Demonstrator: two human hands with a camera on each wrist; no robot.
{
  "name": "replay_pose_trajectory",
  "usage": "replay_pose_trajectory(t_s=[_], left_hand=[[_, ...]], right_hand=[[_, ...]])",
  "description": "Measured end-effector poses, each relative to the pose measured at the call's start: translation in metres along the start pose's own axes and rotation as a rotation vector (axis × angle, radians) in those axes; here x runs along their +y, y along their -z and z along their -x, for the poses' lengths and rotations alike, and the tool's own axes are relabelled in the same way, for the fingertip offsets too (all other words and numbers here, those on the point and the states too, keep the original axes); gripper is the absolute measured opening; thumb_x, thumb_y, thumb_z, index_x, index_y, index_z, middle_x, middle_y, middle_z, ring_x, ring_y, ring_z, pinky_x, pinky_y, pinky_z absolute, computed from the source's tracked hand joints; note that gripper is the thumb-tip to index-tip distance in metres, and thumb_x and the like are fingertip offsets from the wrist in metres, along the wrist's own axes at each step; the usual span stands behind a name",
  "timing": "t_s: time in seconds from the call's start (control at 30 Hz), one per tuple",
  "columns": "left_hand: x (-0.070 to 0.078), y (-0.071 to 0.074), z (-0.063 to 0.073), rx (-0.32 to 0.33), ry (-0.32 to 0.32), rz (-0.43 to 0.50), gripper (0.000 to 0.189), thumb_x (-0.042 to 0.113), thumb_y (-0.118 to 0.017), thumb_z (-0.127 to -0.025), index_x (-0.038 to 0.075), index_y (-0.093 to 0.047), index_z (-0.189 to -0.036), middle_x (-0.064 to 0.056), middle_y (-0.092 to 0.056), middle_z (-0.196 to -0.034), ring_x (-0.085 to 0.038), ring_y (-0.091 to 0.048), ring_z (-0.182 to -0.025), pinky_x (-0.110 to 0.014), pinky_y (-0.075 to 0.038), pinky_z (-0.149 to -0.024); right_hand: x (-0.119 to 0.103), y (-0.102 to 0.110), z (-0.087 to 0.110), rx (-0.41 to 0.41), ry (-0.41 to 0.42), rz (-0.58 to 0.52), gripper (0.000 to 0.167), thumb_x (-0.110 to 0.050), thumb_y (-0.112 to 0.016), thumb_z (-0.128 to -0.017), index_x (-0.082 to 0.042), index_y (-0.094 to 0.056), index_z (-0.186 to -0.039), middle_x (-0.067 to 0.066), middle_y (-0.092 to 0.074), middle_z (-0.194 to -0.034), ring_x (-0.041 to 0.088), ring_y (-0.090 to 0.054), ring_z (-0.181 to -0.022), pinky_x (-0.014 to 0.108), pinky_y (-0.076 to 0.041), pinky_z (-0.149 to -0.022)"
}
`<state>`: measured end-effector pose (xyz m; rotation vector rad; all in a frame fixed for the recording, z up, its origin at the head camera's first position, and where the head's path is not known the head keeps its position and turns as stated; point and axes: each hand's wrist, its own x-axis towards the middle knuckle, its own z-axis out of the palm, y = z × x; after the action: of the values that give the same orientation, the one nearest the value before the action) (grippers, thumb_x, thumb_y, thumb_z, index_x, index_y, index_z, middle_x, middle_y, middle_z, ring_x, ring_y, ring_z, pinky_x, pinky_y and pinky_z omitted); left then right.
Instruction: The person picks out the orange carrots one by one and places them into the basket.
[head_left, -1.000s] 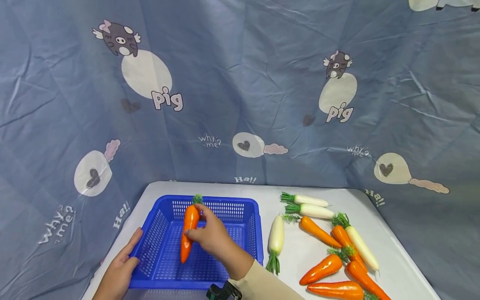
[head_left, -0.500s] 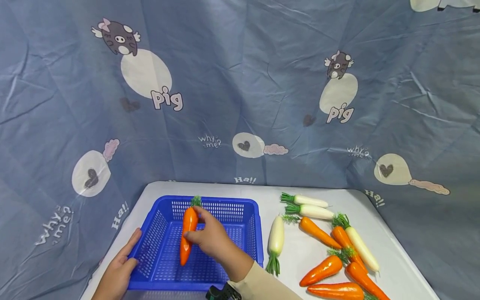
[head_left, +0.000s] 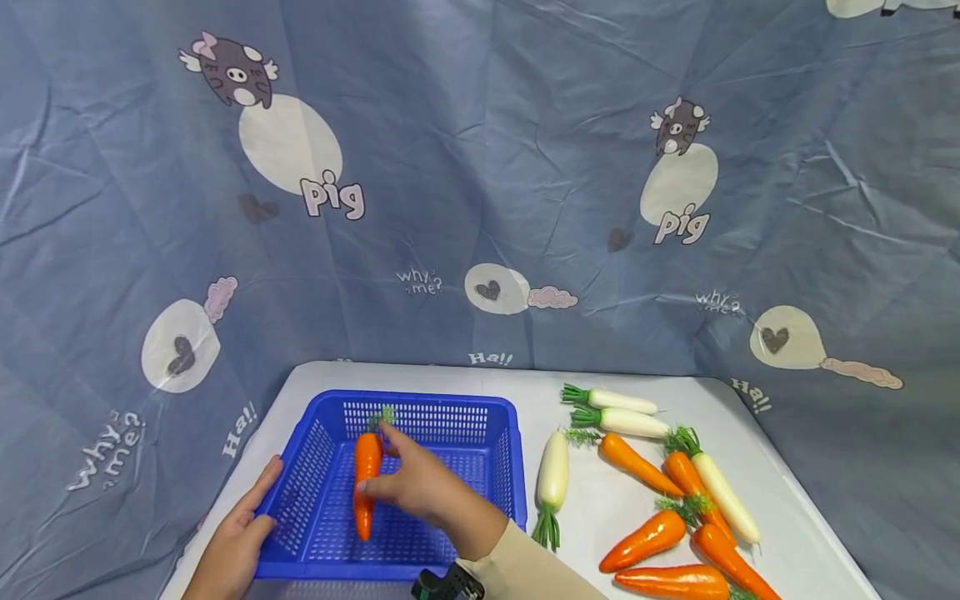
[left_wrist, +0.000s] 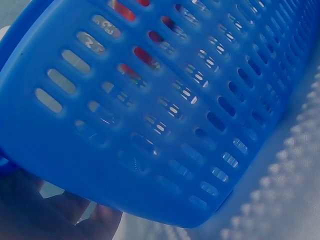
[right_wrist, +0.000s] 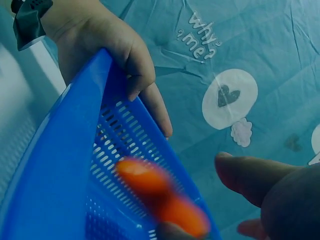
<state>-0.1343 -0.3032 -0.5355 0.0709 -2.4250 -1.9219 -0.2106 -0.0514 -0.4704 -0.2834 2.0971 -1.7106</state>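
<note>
A blue plastic basket (head_left: 397,570) with slotted walls stands on the table. My left hand (head_left: 236,533) holds its left side, fingers along the outside and thumb at the rim. Inside the basket an orange carrot (head_left: 365,471) with green leaves points its tip toward me; it looks blurred in the right wrist view. Over it, my right hand (head_left: 420,479) has forefinger and thumb spread. A gap shows between the carrot (right_wrist: 145,177) and the fingers (right_wrist: 245,175) in the right wrist view, while the thumb overlaps its lower end. The left wrist view shows the basket wall (left_wrist: 125,150) close up.
Right of the basket lies a white radish (head_left: 553,471). Farther right are more radishes (head_left: 630,422) and several carrots (head_left: 645,537), some overlapping, on the white table (head_left: 585,508). A blue printed cloth (head_left: 480,208) hangs behind and at the sides.
The carrot has moved slightly left and nearer to me, lower in the basket, and its leaves have dropped. My right forefinger and thumb have parted from it. My left hand stays on the basket.
</note>
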Motion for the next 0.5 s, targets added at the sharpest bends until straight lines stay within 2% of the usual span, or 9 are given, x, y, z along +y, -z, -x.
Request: replay_pose_trajectory(t_s=[0.17,0.33,0.5], left_hand=[[0.0012,0.0009,0.0007,-0.001,0.039,0.005,0.075,-0.011,-0.029,-0.095,0.003,-0.013,-0.167,-0.014,0.005,-0.175,0.022,-0.001,-0.143,0.006,-0.005,-0.105],[0.0014,0.0011,0.0001,-0.016,0.046,0.009,0.076,-0.010,-0.030,-0.096,0.005,-0.011,-0.168,-0.013,0.006,-0.175,0.014,0.005,-0.150,0.005,-0.004,-0.105],[0.0033,0.0005,-0.0004,-0.017,0.088,0.019,0.077,-0.010,-0.030,-0.096,0.007,-0.010,-0.168,-0.010,0.008,-0.175,-0.006,0.012,-0.158,0.006,-0.004,-0.103]], right_hand=[[0.0022,-0.0020,0.0020,-0.067,-0.045,-0.136,0.085,0.003,-0.080,-0.086,-0.023,-0.045,-0.159,0.025,-0.046,-0.155,0.026,-0.072,-0.102,0.046,-0.062,-0.090],[0.0011,-0.0007,0.0031,-0.064,-0.040,-0.168,0.082,0.003,-0.079,-0.086,-0.018,-0.046,-0.158,0.029,-0.042,-0.156,0.029,-0.072,-0.105,0.047,-0.062,-0.090],[-0.0003,0.0006,0.0045,-0.072,-0.036,-0.188,0.081,0.005,-0.078,-0.086,-0.015,-0.045,-0.158,0.027,-0.042,-0.156,0.028,-0.072,-0.104,0.048,-0.061,-0.091]])
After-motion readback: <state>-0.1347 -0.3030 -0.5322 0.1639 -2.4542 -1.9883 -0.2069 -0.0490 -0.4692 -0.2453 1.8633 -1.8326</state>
